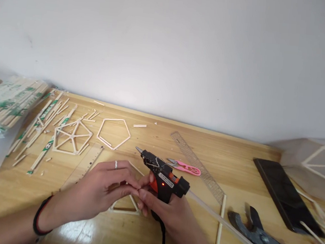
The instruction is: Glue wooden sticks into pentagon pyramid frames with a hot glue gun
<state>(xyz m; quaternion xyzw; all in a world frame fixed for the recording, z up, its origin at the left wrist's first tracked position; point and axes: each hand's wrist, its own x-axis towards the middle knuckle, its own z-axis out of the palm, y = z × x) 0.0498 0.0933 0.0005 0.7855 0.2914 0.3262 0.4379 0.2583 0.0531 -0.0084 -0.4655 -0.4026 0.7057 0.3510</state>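
A black glue gun [164,178] with a lit red light and a clear glue stick in its back is held in my right hand [171,211], its nozzle pointing up and left. The fingertips of my left hand [110,182], pinched together, meet those of my right hand beside the gun; whatever they grip is too small to make out. Beneath both hands lies a wooden stick frame [125,211], partly hidden by the fingers.
Stick pentagons [114,134] and loose sticks [40,125] lie left, beside bagged chopsticks [12,101]. Pink snips [185,167], a clear ruler [195,163], pliers [264,239] and a black phone [284,193] are right. A wall [169,53] stands behind the table.
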